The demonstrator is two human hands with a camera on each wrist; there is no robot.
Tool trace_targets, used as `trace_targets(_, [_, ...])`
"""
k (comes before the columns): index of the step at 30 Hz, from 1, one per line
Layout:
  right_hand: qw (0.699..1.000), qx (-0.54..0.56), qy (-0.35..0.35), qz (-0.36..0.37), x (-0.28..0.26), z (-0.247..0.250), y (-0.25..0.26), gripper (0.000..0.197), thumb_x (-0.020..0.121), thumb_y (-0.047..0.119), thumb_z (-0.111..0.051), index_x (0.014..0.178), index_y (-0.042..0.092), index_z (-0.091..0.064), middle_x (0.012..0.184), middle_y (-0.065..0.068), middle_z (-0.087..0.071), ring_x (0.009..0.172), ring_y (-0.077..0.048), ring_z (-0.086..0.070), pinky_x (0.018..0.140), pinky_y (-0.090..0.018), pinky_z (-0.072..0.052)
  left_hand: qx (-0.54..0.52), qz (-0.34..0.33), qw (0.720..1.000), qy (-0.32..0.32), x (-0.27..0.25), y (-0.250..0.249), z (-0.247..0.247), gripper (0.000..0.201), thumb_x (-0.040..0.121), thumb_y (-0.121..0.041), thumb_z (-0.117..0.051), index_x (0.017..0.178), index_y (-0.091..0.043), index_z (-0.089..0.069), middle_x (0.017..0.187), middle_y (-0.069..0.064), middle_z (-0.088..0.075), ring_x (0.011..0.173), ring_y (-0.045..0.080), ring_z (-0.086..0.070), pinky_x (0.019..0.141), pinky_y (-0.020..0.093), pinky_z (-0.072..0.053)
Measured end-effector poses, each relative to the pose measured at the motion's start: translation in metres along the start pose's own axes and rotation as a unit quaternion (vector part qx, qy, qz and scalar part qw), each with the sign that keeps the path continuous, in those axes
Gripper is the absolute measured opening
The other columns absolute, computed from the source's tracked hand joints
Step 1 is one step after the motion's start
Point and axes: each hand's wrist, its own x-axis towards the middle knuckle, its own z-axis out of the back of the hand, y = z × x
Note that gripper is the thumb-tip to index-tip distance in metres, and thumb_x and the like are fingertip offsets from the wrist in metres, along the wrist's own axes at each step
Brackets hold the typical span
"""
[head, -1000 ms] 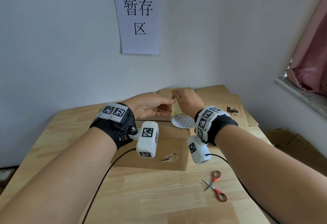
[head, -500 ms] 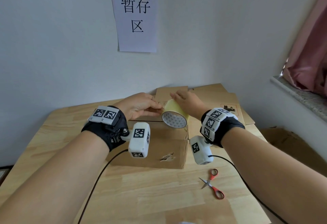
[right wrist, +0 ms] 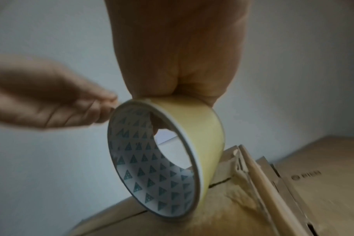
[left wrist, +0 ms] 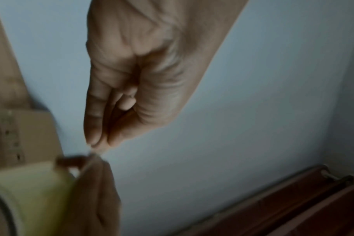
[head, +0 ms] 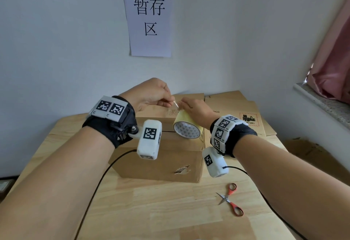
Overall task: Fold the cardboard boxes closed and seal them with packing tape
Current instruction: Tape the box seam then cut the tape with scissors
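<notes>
A closed brown cardboard box (head: 161, 156) stands on the wooden table. Above its top my right hand (head: 197, 111) grips a yellowish roll of packing tape (head: 186, 128) with a white, triangle-patterned core (right wrist: 152, 180); in the right wrist view the roll (right wrist: 194, 132) hangs under my palm, just over the box's top seam. My left hand (head: 151, 95) is raised beside it, thumb and fingertips pinching the clear free end of the tape (head: 176, 104). The left wrist view shows that pinch (left wrist: 99, 142) just above the roll (left wrist: 30, 188).
Red-handled scissors (head: 230, 199) lie open on the table (head: 151, 211) at the front right. Flattened cardboard boxes (head: 238, 111) are stacked at the back right against the wall. A paper sign (head: 149, 20) hangs above. A window ledge and pink curtain (head: 333, 65) are at the right.
Both hands have risen above the box. The left hand, earlier at the roll's side, now pinches the tape's free end and has lifted it off the roll.
</notes>
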Motion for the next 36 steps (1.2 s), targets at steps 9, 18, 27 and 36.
trace_targets(9, [0.984,0.153,-0.006,-0.094,-0.004,0.004,-0.014,0.032,0.085,0.047,-0.062,0.094,0.018,-0.071,0.087,-0.002,-0.066,0.075,-0.014,-0.055,0.072,-0.028,-0.044,-0.093,0.039,0.995,0.020,0.004,0.031,-0.003,0.010,0.084,0.006,-0.063,0.077,0.001,-0.058,0.074,0.014,-0.067,0.067,0.015,-0.067,0.065,0.019,-0.058])
trace_targets(18, [0.984,0.146,-0.014,-0.100,0.003,0.001,-0.009,0.017,0.084,0.038,-0.065,0.072,0.027,-0.067,0.086,0.000,-0.069,0.076,-0.017,-0.060,0.077,-0.034,-0.051,0.043,0.019,0.998,-0.039,0.006,0.041,0.009,0.020,0.089,-0.024,-0.066,0.098,-0.010,-0.055,0.109,0.010,-0.062,0.083,0.017,-0.067,0.074,0.026,-0.057])
trace_targets(27, [0.987,0.126,-0.025,-0.098,0.006,-0.004,-0.006,0.016,0.085,0.034,-0.065,0.081,0.019,-0.069,0.093,-0.005,-0.070,0.087,-0.020,-0.063,0.081,-0.035,-0.050,0.548,0.005,0.814,0.194,0.022,0.084,-0.016,0.120,0.060,-0.073,-0.069,0.148,-0.022,-0.007,0.156,-0.004,-0.004,0.143,0.030,-0.015,0.116,0.049,-0.018])
trace_targets(36, [0.983,0.134,-0.059,-0.112,-0.001,0.003,-0.011,0.017,0.087,0.029,-0.064,0.083,0.013,-0.070,0.090,-0.006,-0.069,0.080,-0.015,-0.059,0.076,-0.032,-0.049,0.507,-0.087,0.840,0.174,0.026,0.088,-0.023,0.082,0.061,-0.067,-0.074,0.120,-0.020,-0.041,0.117,-0.007,-0.044,0.103,0.018,-0.050,0.090,0.036,-0.045])
